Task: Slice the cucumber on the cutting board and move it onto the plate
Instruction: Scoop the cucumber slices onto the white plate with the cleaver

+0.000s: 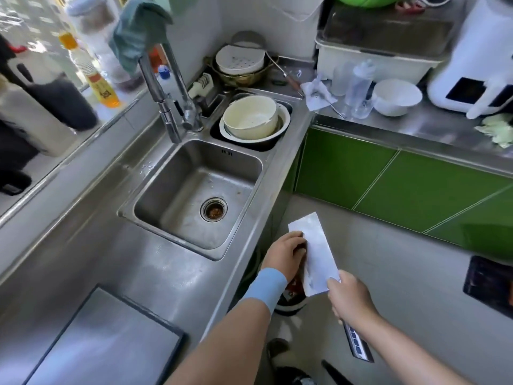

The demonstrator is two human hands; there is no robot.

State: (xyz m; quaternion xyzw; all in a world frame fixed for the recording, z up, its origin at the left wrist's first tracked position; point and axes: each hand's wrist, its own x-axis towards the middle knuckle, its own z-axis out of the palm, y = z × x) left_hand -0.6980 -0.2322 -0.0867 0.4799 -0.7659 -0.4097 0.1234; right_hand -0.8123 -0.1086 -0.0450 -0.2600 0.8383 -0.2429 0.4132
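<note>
Head cam, going left to right: the cutting board (102, 343) lies flat on the steel table (83, 245) at the bottom left, just short of the sink (155, 190). A tap (166, 101) stands behind the sink, and a couple of cream bowls (249, 118) sit stacked in the small basin next to it.

Off the table's edge, the left hand (283, 255), blue band on the wrist, has its fingers curled over the left edge of the knife (316, 254), a wide cleaver whose flat side faces up. The right hand (349, 295) is wrapped tight around the handle at the near end. Both hold it in the air above a bin (288, 304) on the floor.

Further right are green cabinet doors (388, 184), with a white bowl (395, 97) and a big white appliance (472, 51) on the table above them.
</note>
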